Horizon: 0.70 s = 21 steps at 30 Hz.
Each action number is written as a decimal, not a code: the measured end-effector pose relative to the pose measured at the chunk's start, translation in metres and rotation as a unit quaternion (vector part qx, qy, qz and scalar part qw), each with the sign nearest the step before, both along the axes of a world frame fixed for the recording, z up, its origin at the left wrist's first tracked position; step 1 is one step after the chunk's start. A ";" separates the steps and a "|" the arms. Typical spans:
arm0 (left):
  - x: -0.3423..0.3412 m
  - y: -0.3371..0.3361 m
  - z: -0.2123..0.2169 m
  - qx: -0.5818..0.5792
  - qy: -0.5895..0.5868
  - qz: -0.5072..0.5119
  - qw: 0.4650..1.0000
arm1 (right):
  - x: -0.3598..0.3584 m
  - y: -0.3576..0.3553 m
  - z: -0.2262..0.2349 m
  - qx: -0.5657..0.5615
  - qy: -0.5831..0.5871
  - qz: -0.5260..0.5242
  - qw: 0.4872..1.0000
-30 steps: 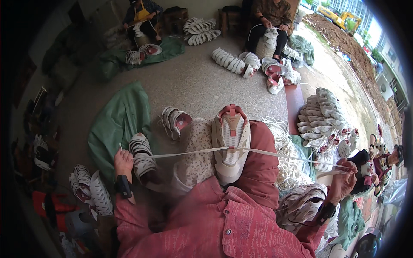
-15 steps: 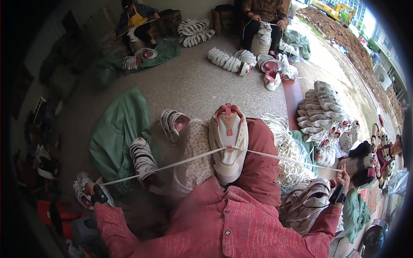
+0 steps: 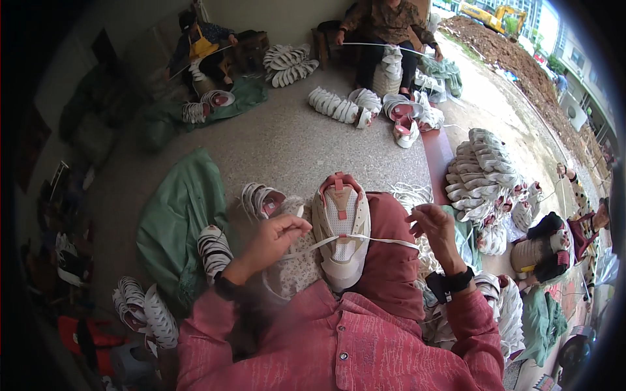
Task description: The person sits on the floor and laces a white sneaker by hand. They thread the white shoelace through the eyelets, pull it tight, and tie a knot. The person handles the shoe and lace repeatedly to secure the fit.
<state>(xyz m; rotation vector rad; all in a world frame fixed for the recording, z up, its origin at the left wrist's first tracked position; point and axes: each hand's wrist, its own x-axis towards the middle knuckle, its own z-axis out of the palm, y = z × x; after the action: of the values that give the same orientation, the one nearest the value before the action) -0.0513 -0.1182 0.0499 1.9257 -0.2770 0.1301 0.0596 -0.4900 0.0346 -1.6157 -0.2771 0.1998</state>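
A cream and white shoe upper (image 3: 342,205) with reddish-pink trim rests on my lap, toe toward me. A flat white shoelace (image 3: 385,240) passes across it near the toe, with slack on both sides. My left hand (image 3: 277,236) is closed in a pinch left of the shoe, a short white lace end showing above its fingertips. My right hand (image 3: 438,233) hovers right of the shoe, fingers loosely curled and apart. The lace runs below its fingertips; I see no grip on it.
Green sacking (image 3: 179,221) lies at left, with nested shoe uppers (image 3: 214,251) beside it. Loose white laces (image 3: 424,260) hang at my right, near a large pile of uppers (image 3: 482,176). Two people (image 3: 391,39) sit working at the back; another is at far right.
Both hands have come inward from wide out at the sides to near the shoe. The lace, stretched taut before, is now slack. The back-right person's hands have spread apart.
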 end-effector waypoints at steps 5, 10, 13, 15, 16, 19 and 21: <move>0.035 -0.059 -0.017 0.196 -0.181 -0.038 0.963 | -0.019 0.061 -0.008 -0.233 -0.203 0.096 0.946; 0.043 -0.079 -0.021 0.241 -0.109 -0.015 0.964 | -0.031 0.070 -0.022 -0.216 -0.158 0.137 0.954; 0.044 -0.082 -0.021 0.237 -0.086 -0.012 0.968 | -0.031 0.071 -0.026 -0.232 -0.141 0.141 0.952; 0.044 -0.081 -0.020 0.227 -0.073 -0.015 0.971 | -0.029 0.074 -0.024 -0.230 -0.129 0.144 0.954; 0.043 -0.080 -0.020 0.222 -0.066 -0.016 0.973 | -0.029 0.075 -0.024 -0.225 -0.130 0.145 0.955; 0.043 -0.079 -0.021 0.210 -0.059 -0.022 0.976 | -0.025 0.077 -0.025 -0.200 -0.110 0.147 0.962; 0.043 -0.080 -0.019 0.207 -0.059 -0.026 0.976 | -0.023 0.080 -0.028 -0.164 -0.059 0.151 0.973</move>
<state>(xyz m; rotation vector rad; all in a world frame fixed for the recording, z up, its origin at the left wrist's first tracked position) -0.0082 -0.1982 0.0306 2.3248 -0.4620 0.1612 0.0365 -0.4096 0.0068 -1.9107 -0.6076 0.3993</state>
